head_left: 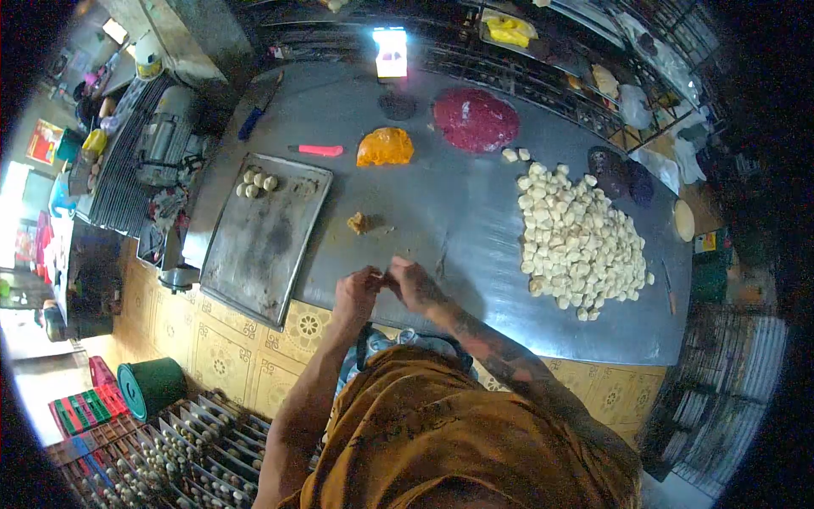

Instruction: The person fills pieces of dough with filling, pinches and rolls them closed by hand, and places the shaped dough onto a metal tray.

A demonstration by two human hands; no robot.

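My left hand (359, 293) and my right hand (412, 284) meet over the near edge of the metal table (475, 246). Fingers of both are closed together around something small that I cannot make out. Just beyond them lies a small brown-orange lump (358, 223) with crumbs beside it. Farther back sit an orange mass (385, 148) and a flat magenta mass (476, 120). On the left, a worn metal tray (263, 220) holds several pale balls (257, 183) near its far end. A large heap of pale dough pieces (577, 233) covers part of the table's right side.
A pink-handled knife (317, 150) and a blue-handled one (251, 123) lie toward the back left. A bright lit device (391, 53) stands at the far edge. Dark purple masses (609, 170) are at the right. A green bin (153, 386) and loaded racks stand at lower left.
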